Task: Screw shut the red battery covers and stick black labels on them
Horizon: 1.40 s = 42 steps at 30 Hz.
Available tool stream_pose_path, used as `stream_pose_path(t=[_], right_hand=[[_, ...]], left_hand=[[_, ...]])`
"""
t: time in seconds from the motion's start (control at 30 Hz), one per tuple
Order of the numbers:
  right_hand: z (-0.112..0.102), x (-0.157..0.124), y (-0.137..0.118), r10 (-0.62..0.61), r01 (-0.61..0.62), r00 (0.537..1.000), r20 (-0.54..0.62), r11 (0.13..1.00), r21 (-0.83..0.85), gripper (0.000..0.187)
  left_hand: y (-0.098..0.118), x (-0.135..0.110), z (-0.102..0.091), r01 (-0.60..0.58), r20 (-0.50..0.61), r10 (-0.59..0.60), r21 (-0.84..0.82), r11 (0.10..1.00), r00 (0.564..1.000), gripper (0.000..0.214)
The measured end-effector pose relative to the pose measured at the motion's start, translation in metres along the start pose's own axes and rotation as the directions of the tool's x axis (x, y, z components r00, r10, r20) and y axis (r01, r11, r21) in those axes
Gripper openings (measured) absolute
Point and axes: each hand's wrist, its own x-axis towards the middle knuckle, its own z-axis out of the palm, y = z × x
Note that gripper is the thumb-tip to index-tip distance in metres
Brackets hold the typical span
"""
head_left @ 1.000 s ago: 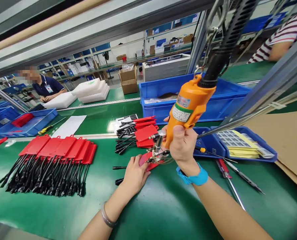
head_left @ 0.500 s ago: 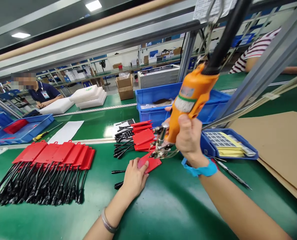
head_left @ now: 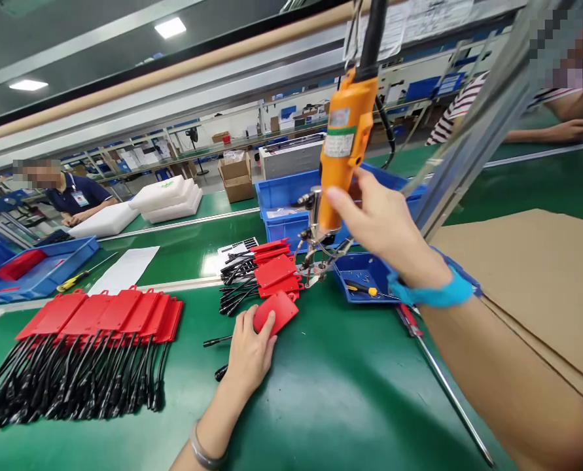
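My left hand is closed on a flat red plastic case, thumb on its top face and fingers at its left edge. Black cable ends stick out left of that hand. An orange electric screwdriver hangs upright from above, a metal fixture with thin tubes at its lower end. Beside it my right hand has its thumb and fingers apart. The thumb overlaps the tool's lower body; whether it touches is unclear. Just behind the held case lies a small pile of red cases with black cables.
Many red cases with cables lie in a row at left. A blue tray holds a yellow-black screwdriver. A long-shafted screwdriver and cardboard sheets lie right. Co-workers sit beyond the bench.
My right hand has loosened from the electric screwdriver, which has swung from a tilt to upright, up and away from the held case. My left hand keeps the case.
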Motion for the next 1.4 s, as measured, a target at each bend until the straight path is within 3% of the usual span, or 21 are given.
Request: stream_pose_path(t=[0.07, 0.1, 0.13, 0.17, 0.2, 0.27, 0.37, 0.53, 0.7, 0.83, 0.93, 1.03, 1.2, 1.3, 1.4], right_hand=[[0.001, -0.037, 0.011, -0.042, 0.037, 0.999, -0.015, 0.969, -0.244, 0.041], [0.005, -0.06, 0.017, 0.016, 0.013, 0.993, 0.118, 0.969, -0.245, 0.031], [0.013, -0.083, 0.025, 0.097, -0.019, 0.926, 0.364, 0.977, -0.212, 0.027], [0.022, -0.106, 0.032, 0.112, -0.016, 0.844, 0.524, 0.983, -0.183, 0.021], [0.032, -0.128, 0.039, 0.114, -0.01, 0.785, 0.609, 0.985, -0.172, 0.014], [0.054, -0.163, 0.05, 0.139, -0.002, 0.716, 0.684, 0.98, -0.198, 0.007], [0.078, -0.194, 0.055, 0.183, 0.023, 0.681, 0.709, 0.963, -0.27, 0.004], [0.091, -0.203, 0.051, 0.2, 0.082, 0.658, 0.726, 0.939, -0.333, 0.016], [0.078, -0.199, 0.054, 0.187, 0.042, 0.666, 0.722, 0.957, -0.287, 0.007], [0.066, -0.191, 0.064, 0.177, -0.015, 0.658, 0.732, 0.975, -0.222, 0.028], [0.065, -0.189, 0.069, 0.164, -0.014, 0.643, 0.748, 0.979, -0.203, 0.022], [0.07, -0.191, 0.067, 0.161, 0.001, 0.656, 0.738, 0.977, -0.214, 0.008], [0.065, -0.184, 0.069, 0.113, 0.033, 0.718, 0.686, 0.98, -0.195, 0.019], [0.042, -0.154, 0.087, 0.104, 0.004, 0.837, 0.538, 0.98, -0.197, 0.019], [0.019, -0.108, 0.103, 0.149, -0.089, 0.953, 0.265, 0.97, -0.226, 0.026]], left_hand=[[-0.004, -0.001, -0.004, 0.019, -0.018, -0.019, 0.0, 1.0, 1.0, 0.039], [-0.005, -0.001, -0.006, 0.026, -0.025, -0.026, 0.004, 1.0, 0.999, 0.038], [-0.006, -0.001, -0.007, 0.032, -0.031, -0.031, 0.009, 0.999, 0.999, 0.038], [-0.007, -0.001, -0.008, 0.037, -0.035, -0.037, 0.014, 0.999, 0.999, 0.037], [-0.007, -0.001, -0.009, 0.043, -0.033, -0.043, 0.017, 0.999, 0.999, 0.037], [-0.005, -0.001, -0.009, 0.057, -0.016, -0.057, 0.016, 0.998, 0.998, 0.038], [-0.003, -0.002, -0.008, 0.076, 0.015, -0.076, 0.011, 0.997, 0.997, 0.037], [-0.004, -0.004, -0.005, 0.084, 0.016, -0.084, 0.011, 0.996, 0.996, 0.036], [-0.005, -0.006, -0.003, 0.078, 0.034, -0.079, 0.019, 0.997, 0.996, 0.037], [-0.006, -0.005, -0.003, 0.065, 0.03, -0.065, 0.012, 0.998, 0.997, 0.037], [-0.006, -0.005, -0.004, 0.074, 0.027, -0.074, 0.002, 0.997, 0.997, 0.036], [-0.005, -0.004, -0.005, 0.077, 0.031, -0.077, -0.013, 0.997, 0.997, 0.036], [-0.004, -0.006, -0.002, 0.059, 0.055, -0.057, -0.038, 0.998, 0.997, 0.038], [-0.001, -0.008, 0.003, 0.051, 0.092, -0.044, -0.076, 0.996, 0.995, 0.04], [0.004, -0.007, 0.009, 0.037, 0.16, -0.021, -0.096, 0.995, 0.987, 0.041]])
